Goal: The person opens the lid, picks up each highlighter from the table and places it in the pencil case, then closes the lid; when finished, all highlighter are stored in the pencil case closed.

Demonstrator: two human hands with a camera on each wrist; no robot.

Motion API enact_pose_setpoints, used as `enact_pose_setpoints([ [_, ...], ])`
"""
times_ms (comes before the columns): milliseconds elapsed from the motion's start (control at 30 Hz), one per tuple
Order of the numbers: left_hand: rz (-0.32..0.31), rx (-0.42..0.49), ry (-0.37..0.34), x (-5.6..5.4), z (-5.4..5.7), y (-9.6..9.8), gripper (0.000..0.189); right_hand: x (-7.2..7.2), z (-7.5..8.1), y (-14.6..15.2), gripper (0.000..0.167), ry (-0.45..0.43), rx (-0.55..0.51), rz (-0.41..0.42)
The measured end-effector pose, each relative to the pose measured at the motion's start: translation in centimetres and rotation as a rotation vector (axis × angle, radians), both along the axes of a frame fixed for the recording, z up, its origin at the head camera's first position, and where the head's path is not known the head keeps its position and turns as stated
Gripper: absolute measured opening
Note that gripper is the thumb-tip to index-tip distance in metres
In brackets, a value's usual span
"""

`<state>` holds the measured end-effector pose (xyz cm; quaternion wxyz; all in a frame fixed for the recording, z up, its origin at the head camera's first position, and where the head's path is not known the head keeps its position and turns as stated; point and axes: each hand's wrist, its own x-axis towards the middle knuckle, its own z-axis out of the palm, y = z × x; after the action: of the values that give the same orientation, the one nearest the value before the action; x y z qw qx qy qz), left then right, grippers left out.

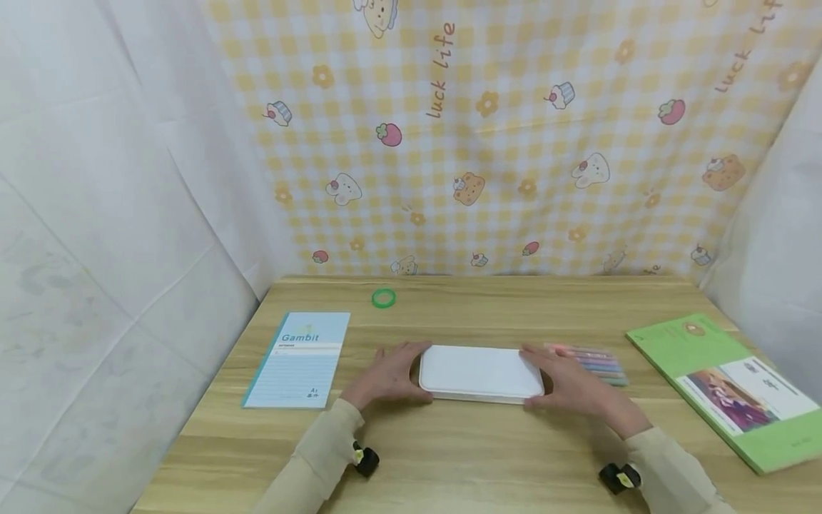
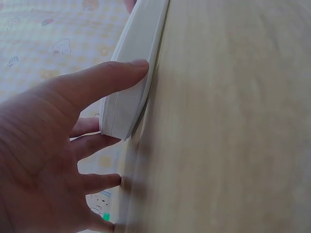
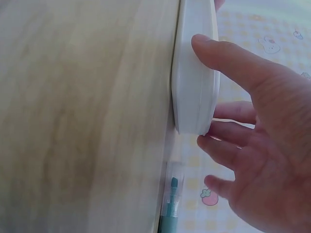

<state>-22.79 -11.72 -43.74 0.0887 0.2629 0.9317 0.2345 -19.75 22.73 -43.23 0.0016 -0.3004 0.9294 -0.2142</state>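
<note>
One blue notebook (image 1: 295, 378): well to the left of the white case (image 1: 481, 373), cover up, with "Gambit" printed on it.
Green ring (image 1: 374, 299): beyond the white case and off to its left, lying flat.
Left hand (image 1: 393, 376): clamped on the left end of the white case, thumb against the near side wall, fingers towards the far side, some spread past the end.
White case: level between both hands at the wooden table (image 1: 449, 457) (whether its underside sits fully down, I can't tell from where I stand); the checked curtain (image 1: 488, 143) hangs beyond it.
Right hand (image 1: 571, 385): clamped on the right end of the white case, thumb on the near wall, fingers curving to the far side.
Coloured pens (image 1: 600, 364): just right of the white case, in a row, partly hidden by the right hand.
Green book (image 1: 693, 353): well right of the white case, set at a slant, a picture on its cover.
</note>
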Motion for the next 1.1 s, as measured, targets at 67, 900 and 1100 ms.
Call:
enact_pose_setpoints([
  [67,-0.002,-0.008,0.014,-0.1,0.0,0.0,0.094,-0.1,0.1,0.0,0.083,0.007,0.01,0.004],
  [900,0.024,-0.033,0.093,-0.1,0.1,0.8,0.093,-2.0,1.0,0.3,0.064,0.011,0.053,0.118],
  [1100,0.001,-0.005,0.086,-0.5,0.1,0.7,0.094,-2.0,2.0,0.8,0.055,-0.193,-0.083,0.068],
])
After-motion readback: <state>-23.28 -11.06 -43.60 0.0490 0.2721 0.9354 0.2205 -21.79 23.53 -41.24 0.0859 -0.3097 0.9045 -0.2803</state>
